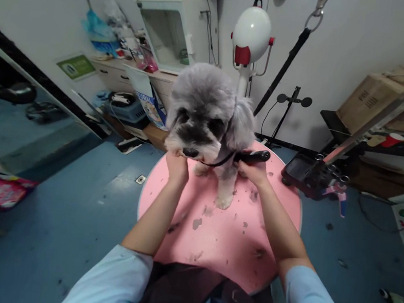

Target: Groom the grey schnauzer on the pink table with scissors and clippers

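Observation:
A grey and white curly-coated dog [203,97] faces me on a round pink grooming table [220,238]. One pale front leg [226,189] stands on the tabletop, and a black band runs round the neck. My left hand [178,166] is up against the dog's muzzle and chin; the fur hides its fingers. On the other side, my right hand [253,171] is closed around a black hair clipper [255,156] beside the dog's neck and shoulder. The clipper's front end is hidden by the dog. Tufts of cut grey fur [197,224] lie scattered over the table.
Behind the dog stands a white lamp-like device [252,34] with red knobs. A black strap [285,65] hangs from a metal clip. To the right, a black tray [301,174] with scissors adjoins the table near a slanting metal pole [386,111]. A white cabinet [199,32] stands at the back left.

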Action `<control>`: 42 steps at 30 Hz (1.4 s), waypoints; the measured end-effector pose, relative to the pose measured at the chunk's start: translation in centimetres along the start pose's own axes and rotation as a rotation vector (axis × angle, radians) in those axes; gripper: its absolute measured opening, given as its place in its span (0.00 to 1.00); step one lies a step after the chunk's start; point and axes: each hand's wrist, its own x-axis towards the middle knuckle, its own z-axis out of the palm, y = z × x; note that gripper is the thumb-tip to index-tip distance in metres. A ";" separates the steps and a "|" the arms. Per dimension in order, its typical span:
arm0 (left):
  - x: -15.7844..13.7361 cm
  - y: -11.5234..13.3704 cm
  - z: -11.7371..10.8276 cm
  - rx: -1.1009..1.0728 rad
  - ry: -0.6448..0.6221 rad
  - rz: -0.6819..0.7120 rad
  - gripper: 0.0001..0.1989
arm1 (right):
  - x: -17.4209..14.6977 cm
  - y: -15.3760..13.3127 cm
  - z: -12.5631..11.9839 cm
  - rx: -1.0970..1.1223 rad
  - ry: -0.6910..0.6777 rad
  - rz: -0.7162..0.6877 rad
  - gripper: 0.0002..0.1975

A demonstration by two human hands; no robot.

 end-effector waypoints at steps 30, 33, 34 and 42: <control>3.7 5.7 5.1 -0.111 -0.842 -0.145 0.16 | -11.6 -0.7 5.8 -0.789 -0.171 -0.598 0.20; 3.6 5.6 5.0 -0.115 -0.845 -0.157 0.16 | -11.4 -1.4 5.4 -0.806 -0.127 -0.627 0.17; 3.6 5.5 4.9 -0.118 -0.838 -0.165 0.16 | -11.1 -1.6 5.4 -0.817 -0.121 -0.608 0.16; 3.2 5.6 4.4 -0.116 -0.804 -0.215 0.16 | -11.5 -0.1 5.4 -0.814 -0.204 -0.448 0.16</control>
